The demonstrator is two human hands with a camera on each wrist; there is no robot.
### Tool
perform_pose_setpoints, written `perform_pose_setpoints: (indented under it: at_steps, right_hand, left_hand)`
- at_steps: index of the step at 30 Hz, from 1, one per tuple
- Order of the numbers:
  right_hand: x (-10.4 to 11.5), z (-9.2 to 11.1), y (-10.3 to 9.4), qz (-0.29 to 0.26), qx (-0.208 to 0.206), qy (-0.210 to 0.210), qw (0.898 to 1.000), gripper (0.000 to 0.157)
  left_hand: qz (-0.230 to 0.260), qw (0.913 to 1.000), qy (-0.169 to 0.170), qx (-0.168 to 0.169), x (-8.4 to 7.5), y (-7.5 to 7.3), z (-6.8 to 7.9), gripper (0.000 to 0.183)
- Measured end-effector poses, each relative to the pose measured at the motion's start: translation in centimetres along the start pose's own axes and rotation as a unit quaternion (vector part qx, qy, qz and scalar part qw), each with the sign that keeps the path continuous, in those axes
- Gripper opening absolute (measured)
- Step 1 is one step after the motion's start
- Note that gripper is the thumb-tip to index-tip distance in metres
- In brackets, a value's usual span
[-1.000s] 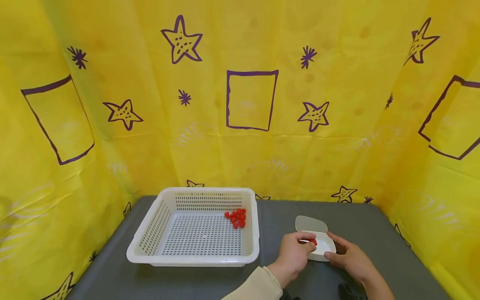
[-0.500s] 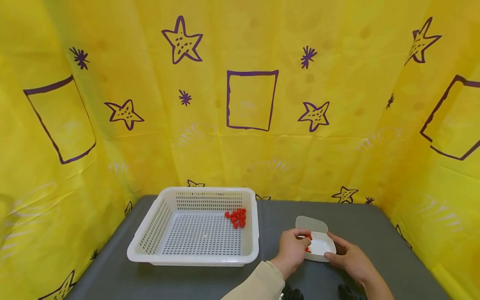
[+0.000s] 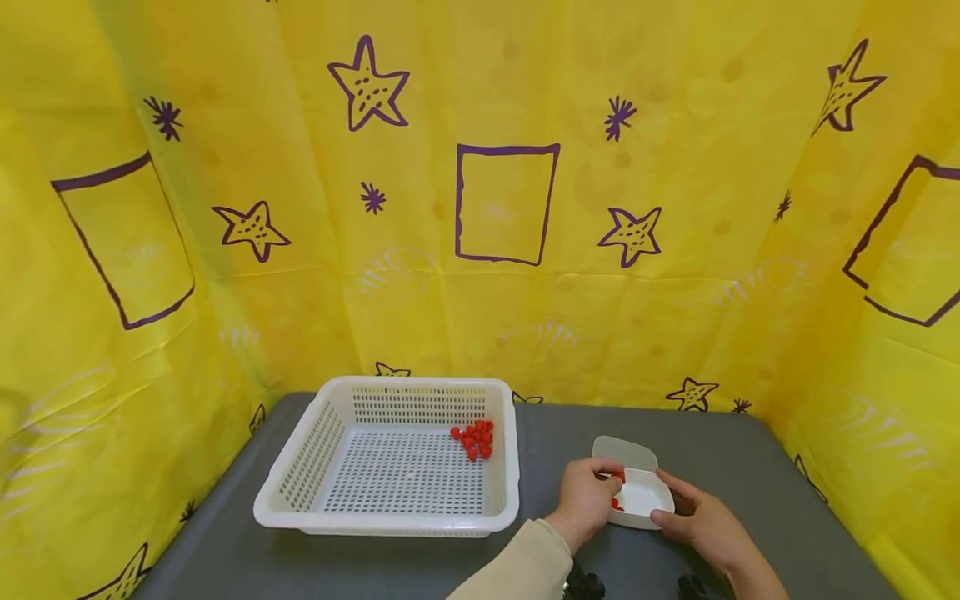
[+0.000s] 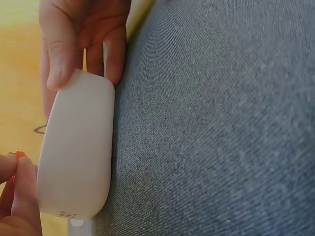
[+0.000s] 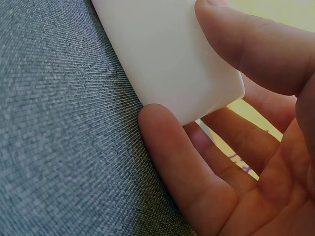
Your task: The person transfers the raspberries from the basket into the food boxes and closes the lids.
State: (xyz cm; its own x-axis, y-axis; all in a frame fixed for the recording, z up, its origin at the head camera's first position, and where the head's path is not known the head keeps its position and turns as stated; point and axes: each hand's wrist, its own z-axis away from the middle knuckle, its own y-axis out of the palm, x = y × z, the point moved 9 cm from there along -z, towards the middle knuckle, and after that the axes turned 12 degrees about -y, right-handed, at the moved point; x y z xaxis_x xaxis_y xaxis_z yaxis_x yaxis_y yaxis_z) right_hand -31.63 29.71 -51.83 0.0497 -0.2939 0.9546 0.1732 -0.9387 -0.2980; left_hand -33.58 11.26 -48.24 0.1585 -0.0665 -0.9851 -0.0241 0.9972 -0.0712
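A small white box with its translucent lid folded back sits on the grey table. My left hand reaches over the box's left side. In the left wrist view its thumb and fingers pinch a small red piece. Another red piece lies inside the box at the left, just below those fingertips. My right hand holds the box by its right end, thumb on the near wall and fingers around the far corner. The right wrist view shows the box wall between thumb and fingers.
A large white slotted basket stands to the left, with several red pieces heaped in its right back corner. Black gear shows below the hands. A yellow patterned curtain encloses the back and sides of the table.
My left hand has drawn a little left from over the box's middle, and a red piece now shows lying at the box's left side. My right hand stays on the box.
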Motion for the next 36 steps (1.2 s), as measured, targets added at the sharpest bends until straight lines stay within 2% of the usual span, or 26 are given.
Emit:
perform_pose_setpoints:
  at_steps: [8,16,36]
  right_hand:
    - [-0.08,0.01,0.15,-0.009,0.007,-0.002,1.000,0.084]
    - [-0.19,0.00,-0.11,-0.004,-0.010,0.000,1.000,0.082]
    - [-0.01,-0.21,0.14,-0.008,-0.009,-0.006,1.000,0.082]
  left_hand:
    - [-0.045,0.9988,0.020,0.000,-0.16,0.09,-0.26,0.018]
    - [-0.044,0.9988,0.021,0.009,-0.18,0.27,-0.26,0.016]
    - [-0.079,0.9964,0.028,0.011,-0.60,0.01,-0.28,0.020]
